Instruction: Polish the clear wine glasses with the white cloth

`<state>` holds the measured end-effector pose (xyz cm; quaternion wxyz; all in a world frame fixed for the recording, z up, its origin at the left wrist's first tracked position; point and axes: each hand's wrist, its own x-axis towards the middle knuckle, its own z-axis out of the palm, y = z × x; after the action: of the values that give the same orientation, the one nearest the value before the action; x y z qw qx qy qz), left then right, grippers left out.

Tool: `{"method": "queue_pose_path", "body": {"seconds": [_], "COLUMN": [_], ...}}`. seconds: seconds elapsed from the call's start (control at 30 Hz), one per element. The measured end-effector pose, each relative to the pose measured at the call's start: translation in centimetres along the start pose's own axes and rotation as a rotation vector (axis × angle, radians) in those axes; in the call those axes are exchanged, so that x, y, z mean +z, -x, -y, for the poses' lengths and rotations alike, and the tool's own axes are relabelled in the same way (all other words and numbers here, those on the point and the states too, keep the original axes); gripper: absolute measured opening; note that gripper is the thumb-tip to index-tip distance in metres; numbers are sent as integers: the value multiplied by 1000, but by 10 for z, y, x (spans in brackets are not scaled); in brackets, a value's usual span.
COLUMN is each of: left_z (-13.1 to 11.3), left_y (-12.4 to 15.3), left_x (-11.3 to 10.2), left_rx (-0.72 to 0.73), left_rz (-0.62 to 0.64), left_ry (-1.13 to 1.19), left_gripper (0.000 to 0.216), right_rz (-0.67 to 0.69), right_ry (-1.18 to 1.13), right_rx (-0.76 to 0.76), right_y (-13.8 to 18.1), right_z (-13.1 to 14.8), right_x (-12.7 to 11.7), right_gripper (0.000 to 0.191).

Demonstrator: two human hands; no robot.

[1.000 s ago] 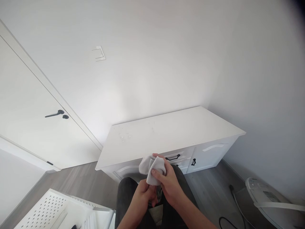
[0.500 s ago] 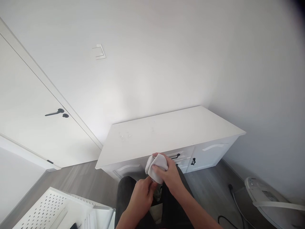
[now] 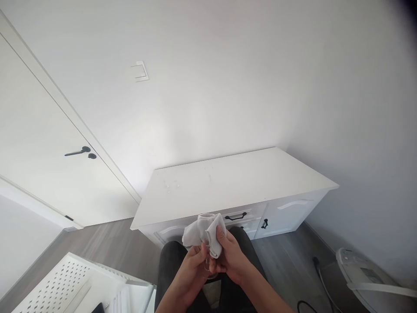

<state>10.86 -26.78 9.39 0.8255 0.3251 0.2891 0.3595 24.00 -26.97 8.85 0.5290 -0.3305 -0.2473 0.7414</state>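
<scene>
A clear stemmed glass (image 3: 203,225) is held upright in front of my knees, its rim at the top and its stem between my fingers. My left hand (image 3: 195,263) is closed around the stem, with the thumb up along it. In my right hand (image 3: 233,256) is a white cloth (image 3: 215,237), pressed by the thumb against the side of the glass. Another part of the cloth spreads out to the left, behind the glass. My right fingertips near the stem are partly hidden.
A white cabinet (image 3: 241,178) with black handles stands ahead; faint clear items, hard to make out, are on its top. At lower left is a white perforated container (image 3: 58,282). A grey-and-white appliance (image 3: 365,274) with a cord sits at right. A door (image 3: 48,143) is at left.
The cloth has opened out from a bundle over the glass, baring the rim and stem. My right hand has turned and moved slightly down; my left thumb has come up along the stem.
</scene>
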Motion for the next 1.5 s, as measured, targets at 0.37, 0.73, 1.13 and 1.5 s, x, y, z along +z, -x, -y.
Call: {"method": "queue_pose_path", "body": {"seconds": [0.37, 0.73, 1.13, 1.5], "left_z": [6, -23, -7, 34], "left_y": [5, 16, 3, 3], "left_x": [3, -11, -4, 10], "left_rx": [-59, 355, 455, 452], "left_rz": [-194, -343, -465, -548], "left_ry": [61, -444, -614, -481], "left_gripper": [36, 59, 43, 77], "right_rz": [-76, 26, -33, -152], "right_ry": [81, 398, -135, -341], "right_rx": [-191, -204, -224, -295], "right_y": [-4, 2, 6, -8], "right_z": [-14, -14, -24, -25], "right_x": [-18, -34, -8, -9], "right_gripper": [56, 61, 53, 48]}}
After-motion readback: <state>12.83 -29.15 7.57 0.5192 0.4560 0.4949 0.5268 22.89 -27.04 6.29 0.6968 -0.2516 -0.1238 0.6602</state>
